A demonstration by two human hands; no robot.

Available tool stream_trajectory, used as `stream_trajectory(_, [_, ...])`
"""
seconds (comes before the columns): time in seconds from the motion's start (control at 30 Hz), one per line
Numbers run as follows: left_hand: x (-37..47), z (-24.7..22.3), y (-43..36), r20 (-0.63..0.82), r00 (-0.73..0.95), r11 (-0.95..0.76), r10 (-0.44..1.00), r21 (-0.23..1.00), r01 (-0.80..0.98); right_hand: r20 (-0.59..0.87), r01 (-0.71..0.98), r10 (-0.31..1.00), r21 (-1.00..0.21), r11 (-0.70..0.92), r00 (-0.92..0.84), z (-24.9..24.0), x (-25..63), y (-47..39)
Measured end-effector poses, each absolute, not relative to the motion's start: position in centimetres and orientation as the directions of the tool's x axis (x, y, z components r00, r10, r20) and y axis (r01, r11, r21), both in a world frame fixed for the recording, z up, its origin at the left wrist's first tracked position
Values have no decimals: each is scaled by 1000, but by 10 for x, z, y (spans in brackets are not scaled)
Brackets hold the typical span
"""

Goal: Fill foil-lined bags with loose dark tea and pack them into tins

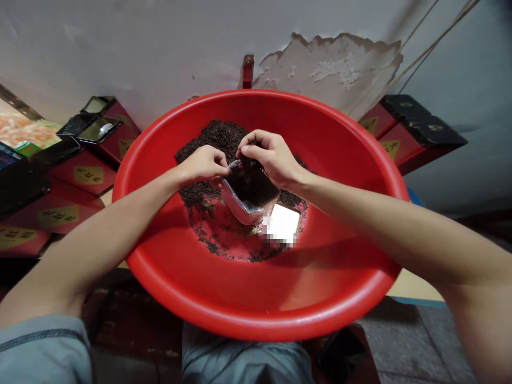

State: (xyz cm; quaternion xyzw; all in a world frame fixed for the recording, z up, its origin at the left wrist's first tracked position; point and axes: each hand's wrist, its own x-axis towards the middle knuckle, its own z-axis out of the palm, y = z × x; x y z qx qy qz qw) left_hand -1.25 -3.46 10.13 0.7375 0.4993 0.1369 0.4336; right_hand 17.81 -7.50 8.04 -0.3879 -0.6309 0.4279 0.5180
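Observation:
A large red basin point(256, 320) holds a heap of dark loose tea leaves point(218, 136), with more leaves scattered over its bottom. In the middle stands an open foil-lined bag point(244, 210) with dark contents. My left hand point(206, 164) pinches the left edge of the bag's mouth. Over the far edge of the same mouth, my right hand point(272, 157) is closed with thumb and fingertips together; dark bits show at the fingertips, and the exact grip is unclear. A white square point(285, 224), partly pixelated, lies right of the bag.
Red and black boxes point(88, 173) with yellow labels crowd the left side. Two similar boxes point(412, 128) stand at the right. Behind the basin is a wall point(160, 48) with peeling plaster. A dark flat object point(342, 354) lies below the basin's front rim.

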Motion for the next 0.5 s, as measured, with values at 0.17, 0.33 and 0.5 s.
stream_trajectory(0.17, [-15,103,-31,-269,442,-95,856,759,644,165,110,862,-963,246,-479,103,190,-84])
stream_trajectory(0.33, [-23,108,-25,-307,475,-126,825,719,683,140,245,918,-939,243,-371,105,235,-58])
stream_trajectory(0.5, [-28,112,-26,-360,526,-196,771,651,733,-73,853,995,-514,-91,62,47,276,-22])
